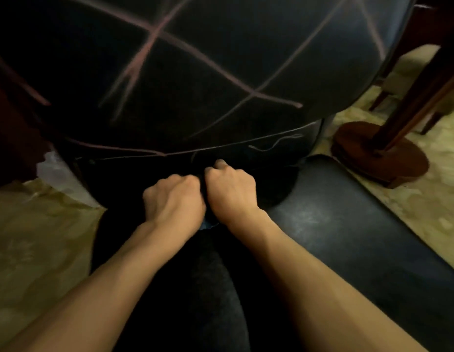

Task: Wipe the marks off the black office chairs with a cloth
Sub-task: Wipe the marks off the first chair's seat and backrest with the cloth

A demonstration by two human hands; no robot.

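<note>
A black office chair fills the view. Its backrest (195, 59) is crossed by several pinkish chalk-like lines (149, 44), and a thin squiggle (274, 144) marks its lower edge. My left hand (173, 198) and my right hand (232, 189) are side by side at the back of the seat (347, 224), both with fingers curled. A dark cloth (208, 223) is bunched between them, and only a small bluish edge of it shows below the hands. Both hands grip it.
Pale patterned floor (30, 237) lies on both sides of the chair. A dark wooden stand with a round base (380, 153) and slanted legs (424, 80) is at the right. Something white (53, 171) lies by the chair's left side.
</note>
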